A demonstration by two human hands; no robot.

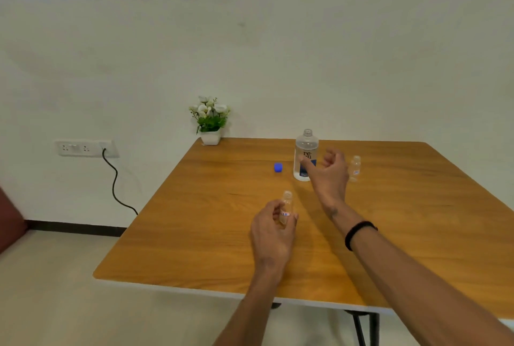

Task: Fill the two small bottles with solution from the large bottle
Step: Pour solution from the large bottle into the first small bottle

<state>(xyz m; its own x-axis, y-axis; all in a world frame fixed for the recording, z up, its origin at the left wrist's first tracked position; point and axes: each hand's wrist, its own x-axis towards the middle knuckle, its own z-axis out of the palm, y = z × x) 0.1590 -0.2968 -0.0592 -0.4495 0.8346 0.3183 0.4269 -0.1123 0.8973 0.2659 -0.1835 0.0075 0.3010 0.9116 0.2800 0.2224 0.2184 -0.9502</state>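
Note:
The large clear bottle (306, 148) stands uncapped near the far middle of the wooden table (194, 234), partly filled with liquid. Its blue cap (278, 167) lies to its left. My right hand (328, 176) hovers just right of the large bottle, fingers curled and apart, thumb touching or nearly touching its label. A small clear bottle (286, 206) with a white label stands upright and uncapped nearer to me, and my left hand (274, 231) is wrapped around its lower part. The second small bottle (355, 167) stands uncapped behind my right hand.
A small white pot of white flowers (210, 120) sits at the table's far left corner by the wall. A wall socket with a black cable (114, 179) is on the left. The table's near edge runs under my forearms.

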